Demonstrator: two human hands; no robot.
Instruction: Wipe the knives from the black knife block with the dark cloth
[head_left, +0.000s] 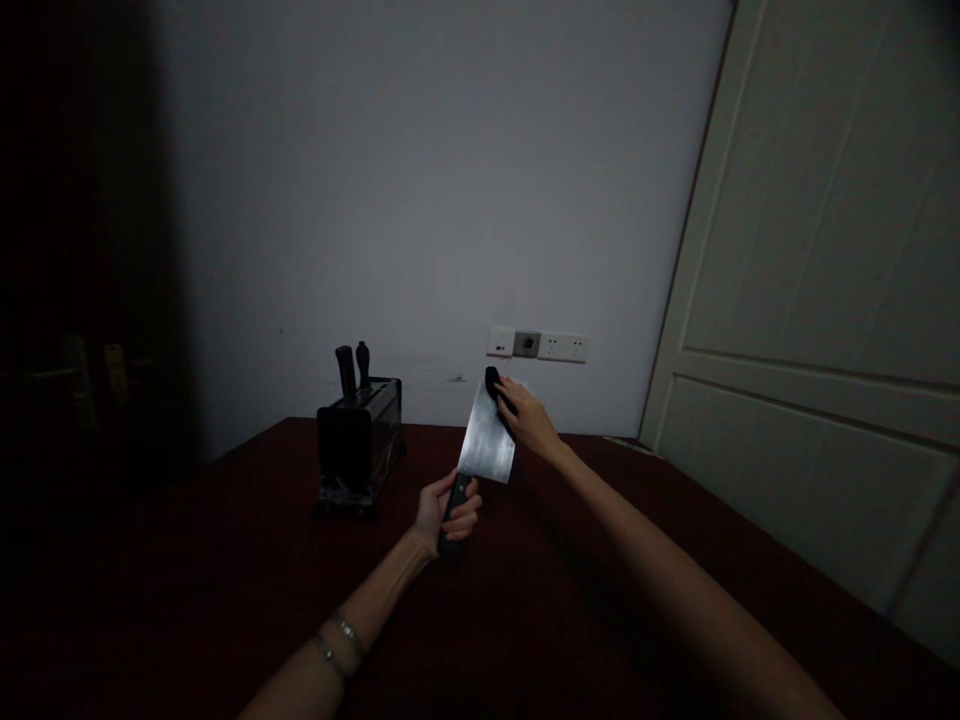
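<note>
- Steel, broad and flat, makes up the blade of the cleaver (pixel 489 440), held up over the table (pixel 525 610) and tilted slightly, with its handle towards the person.
- I'd guess it is stiff and fairly heavy, with the weight out in the blade; the smooth metal could be slippery and the edge sharp, so the handle is the place to take hold.
- That handle (pixel 460 492) is black, with a pale rivet showing near the blade.
- The left hand (pixel 430 512) has its fingers wrapped around it, palm turned upward.
- The right hand (pixel 529 418) grips a dark, rounded black piece (pixel 492 381) at the blade's far end; from where I stand, I cannot tell what it's made of.
- On the left wrist is a shiny bracelet (pixel 349 630).
- Left of the cleaver, a boxy knife block (pixel 346 450) stands on the dark red table, two black handles (pixel 346 372) poking from its top.
- Behind are a plain pale wall (pixel 420 200) and flat square sockets (pixel 562 347); to the right, a pale panelled door (pixel 810 250).
</note>
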